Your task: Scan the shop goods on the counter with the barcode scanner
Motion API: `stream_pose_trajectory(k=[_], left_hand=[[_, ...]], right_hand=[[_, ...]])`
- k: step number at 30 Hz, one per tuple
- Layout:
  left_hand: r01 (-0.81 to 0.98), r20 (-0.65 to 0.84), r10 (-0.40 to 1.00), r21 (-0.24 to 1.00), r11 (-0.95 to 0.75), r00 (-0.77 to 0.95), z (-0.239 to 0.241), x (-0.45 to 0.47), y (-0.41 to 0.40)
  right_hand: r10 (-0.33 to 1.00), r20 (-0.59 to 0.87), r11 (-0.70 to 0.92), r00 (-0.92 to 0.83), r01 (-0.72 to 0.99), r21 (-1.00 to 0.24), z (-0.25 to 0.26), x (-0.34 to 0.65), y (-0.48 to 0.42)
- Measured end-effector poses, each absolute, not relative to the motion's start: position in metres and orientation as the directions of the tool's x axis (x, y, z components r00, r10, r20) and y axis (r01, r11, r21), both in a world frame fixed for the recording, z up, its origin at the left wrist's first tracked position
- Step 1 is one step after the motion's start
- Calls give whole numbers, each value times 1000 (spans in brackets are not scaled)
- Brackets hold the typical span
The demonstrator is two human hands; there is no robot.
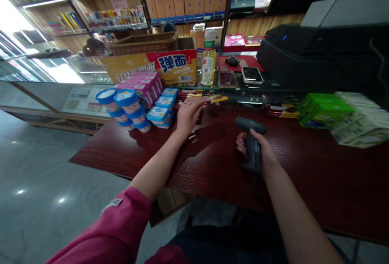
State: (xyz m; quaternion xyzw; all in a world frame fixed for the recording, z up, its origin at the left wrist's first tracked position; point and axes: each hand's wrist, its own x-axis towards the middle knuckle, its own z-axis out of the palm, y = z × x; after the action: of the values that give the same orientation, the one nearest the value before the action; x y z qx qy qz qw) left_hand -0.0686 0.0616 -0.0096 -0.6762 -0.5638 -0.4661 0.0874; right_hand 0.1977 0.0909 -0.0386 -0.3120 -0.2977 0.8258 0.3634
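My left hand (191, 113) reaches out over the dark wood counter (209, 162), fingers closed on a slim snack packet (219, 99) with a yellow end. Most of that wrapper is thin and blurred, so its print cannot be read. Behind the hand lies a stack of dark red and yellow packets (194, 94), partly covered by the fingers. My right hand (265, 150) is wrapped round the handle of a black barcode scanner (253, 144), held above the counter with its head pointing away from me.
Blue-lidded tubs (127, 100), flat blue-topped boxes (158, 113) and pink boxes (146, 84) stand left. A noodle carton (174, 67), a drink bottle (208, 59) and a phone (252, 75) line the back. Green packs (325, 110) and more red packets (281, 111) sit right.
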Motion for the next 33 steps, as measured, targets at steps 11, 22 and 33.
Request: stream_pose_trajectory(k=[11, 22, 33], left_hand=[[979, 568, 802, 182, 96, -184, -32, -104, 40], [994, 505, 859, 108, 28, -80, -31, -89, 44], [989, 618, 785, 139, -52, -46, -37, -66, 49]], right_hand=[[779, -386, -603, -494, -421, -678, -40, 199, 91], [793, -417, -604, -443, -482, -635, -34, 199, 89], [893, -347, -449, -286, -601, -662, -35, 287, 126]])
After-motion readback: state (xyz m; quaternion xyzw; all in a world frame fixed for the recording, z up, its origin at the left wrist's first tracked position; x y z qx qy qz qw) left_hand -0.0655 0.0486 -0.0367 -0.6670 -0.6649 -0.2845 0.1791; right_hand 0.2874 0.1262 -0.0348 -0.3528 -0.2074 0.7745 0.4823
